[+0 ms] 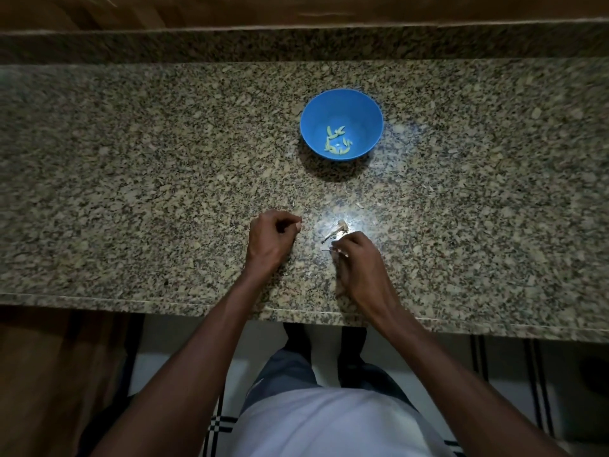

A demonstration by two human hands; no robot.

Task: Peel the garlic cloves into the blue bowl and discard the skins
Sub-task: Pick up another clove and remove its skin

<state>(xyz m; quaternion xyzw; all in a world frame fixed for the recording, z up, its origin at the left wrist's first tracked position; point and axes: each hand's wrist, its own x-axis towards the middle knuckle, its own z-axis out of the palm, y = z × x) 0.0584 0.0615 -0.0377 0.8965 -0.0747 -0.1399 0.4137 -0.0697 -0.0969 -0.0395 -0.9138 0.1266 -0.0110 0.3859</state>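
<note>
- The speckled granite surface (164,179) runs across the view, lit by a bright patch near its front edge.
- The blue bowl (341,124) stands on the surface, well beyond both hands and slightly to the right of centre.
- Several pale, greenish peeled garlic cloves (337,140) lie loose in the bottom of the bowl.
- The left hand (270,240) is over the surface near the front edge, with its fingers curled in.
- A small pale piece (298,224) shows at the left hand's fingertips, pinched there; whether it is a clove or a skin cannot be told.
- The right hand (357,262) is just to the right of the left hand, apart from it, with its fingers bent downward.
- The right hand's fingertips pinch thin, papery garlic skins (334,251) at the surface.
- A small heap of dry skins and stem bits (336,229) lies on the surface just beyond the right hand, inside the bright patch.
- One more scrap of skin (360,205) lies on the surface a little farther out, between the heap and the bowl.
- Both forearms reach in from the bottom of the view over the front edge of the surface.
- Below that edge a white shirt (329,423) and a striped floor mat (220,427) are visible.
</note>
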